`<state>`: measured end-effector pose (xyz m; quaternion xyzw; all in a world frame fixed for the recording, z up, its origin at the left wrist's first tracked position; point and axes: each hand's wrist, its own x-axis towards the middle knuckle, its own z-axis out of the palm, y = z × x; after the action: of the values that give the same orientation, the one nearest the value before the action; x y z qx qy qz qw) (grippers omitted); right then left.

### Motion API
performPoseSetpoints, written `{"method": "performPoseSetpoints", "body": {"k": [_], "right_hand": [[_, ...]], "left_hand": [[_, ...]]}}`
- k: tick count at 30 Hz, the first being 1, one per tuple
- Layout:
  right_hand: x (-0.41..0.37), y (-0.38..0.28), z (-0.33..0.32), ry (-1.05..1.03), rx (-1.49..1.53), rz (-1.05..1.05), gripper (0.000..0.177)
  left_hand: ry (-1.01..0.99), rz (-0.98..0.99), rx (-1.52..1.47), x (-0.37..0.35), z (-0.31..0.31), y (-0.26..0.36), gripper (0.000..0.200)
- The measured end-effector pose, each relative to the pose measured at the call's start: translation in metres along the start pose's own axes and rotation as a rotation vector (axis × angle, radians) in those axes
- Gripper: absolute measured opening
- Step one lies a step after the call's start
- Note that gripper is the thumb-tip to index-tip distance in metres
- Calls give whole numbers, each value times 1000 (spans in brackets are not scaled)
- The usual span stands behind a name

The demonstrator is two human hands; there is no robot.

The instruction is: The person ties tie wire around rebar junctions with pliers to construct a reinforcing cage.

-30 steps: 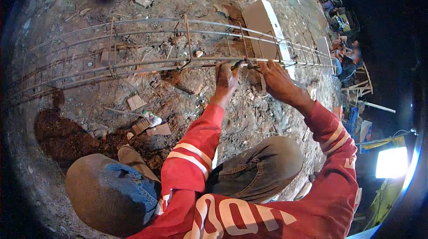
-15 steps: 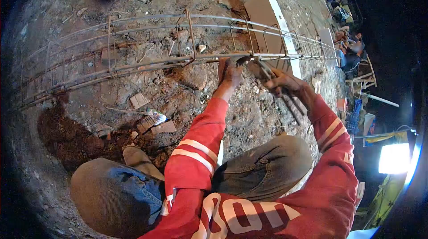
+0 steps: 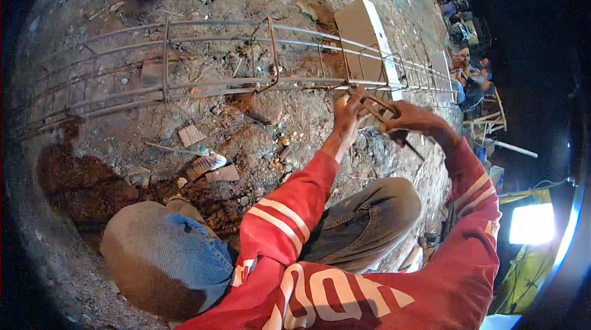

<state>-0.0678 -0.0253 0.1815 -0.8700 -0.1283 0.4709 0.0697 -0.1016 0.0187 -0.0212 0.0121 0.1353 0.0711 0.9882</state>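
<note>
A long cage of steel reinforcing bars (image 3: 212, 91) with bent stirrups stretches across the view in front of me. My left hand (image 3: 346, 113) is just below its near lower bar, by a stirrup, fingers drawn together; whatever they pinch is too small to make out. Close to its right, my right hand (image 3: 411, 122) is closed around a pair of pincers (image 3: 416, 151). One handle sticks out below that hand, and the tool's front end points at the left fingers. The jaws are partly hidden.
Pale blocks (image 3: 363, 34) stand under and beside the cage. Broken stones and scraps (image 3: 215, 167) lie on the rough dirt ground by my bent legs. People (image 3: 474, 71) sit at the far right end, near a wooden frame (image 3: 492, 114). A bright lamp (image 3: 532, 224) shines at right.
My left hand has shifted right along the bar. The pincers have turned in my right hand, which has moved slightly right. My view has tilted a little.
</note>
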Motion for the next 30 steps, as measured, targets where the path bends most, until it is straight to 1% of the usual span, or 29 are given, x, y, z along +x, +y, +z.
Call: {"method": "performPoseSetpoints", "body": {"k": [1,2,3,4,5,6,8,9,10,11,12,13,14,16,17,18,19,20,22,24,26,27,28,30], "right_hand": [[15,22,-15,94,-300,-218,59],[21,24,-19,187,-595,-438,63],[19,32,-15,354,-868,-214,59],[9,19,2,518,-1133,23,55],[10,28,13,754,-1101,-131,50],[9,33,17,945,-1291,-344,42],[9,49,9,940,-1329,-447,38],[12,56,12,932,-1332,-442,38],[15,60,17,975,-1360,-440,35],[18,58,20,1020,-1393,-444,32],[21,55,25,1049,-1331,-433,28],[23,59,27,1074,-1352,-427,28],[28,62,27,1101,-1372,-425,28],[33,67,29,1122,-1368,-421,29],[35,67,29,1147,-1362,-416,29],[35,68,25,1145,-1363,-421,29],[35,69,19,1098,-1377,-412,28],[34,64,13,1052,-1389,-405,28],[27,41,-12,947,-1434,-425,26],[30,17,-50,782,-1587,-570,30],[45,-5,-87,707,-1728,-833,33],[44,-25,-94,612,-1752,-860,38],[53,-20,-112,522,-1735,-940,44],[51,-11,-118,406,-1581,-941,48]], "left_hand": [[-3,-16,-53,0,6,-1,38],[-7,-35,-101,4,11,-4,35],[-7,-39,-108,8,16,-7,35],[14,-3,-170,15,19,-12,35],[38,30,-232,17,22,-15,34],[44,23,-240,16,25,-20,34],[153,100,-292,14,36,-23,38],[233,32,-214,17,34,-24,44],[235,23,-216,23,28,-32,44],[230,127,-147,31,23,-38,44],[228,228,-78,36,20,-46,45],[270,193,-57,21,29,-29,46],[272,194,-60,24,27,-32,46],[222,293,-21,26,26,-29,46],[225,296,-23,25,25,-27,46],[252,199,59,23,25,-25,45],[278,99,142,20,26,-21,45],[282,102,142,20,30,-22,45],[204,136,-190,21,40,-24,41],[243,115,-207,28,46,-20,41],[192,40,-409,39,49,-24,43],[133,38,-463,33,53,-18,41],[138,34,-465,31,54,-16,41],[163,-14,-588,34,54,-14,24]]}}
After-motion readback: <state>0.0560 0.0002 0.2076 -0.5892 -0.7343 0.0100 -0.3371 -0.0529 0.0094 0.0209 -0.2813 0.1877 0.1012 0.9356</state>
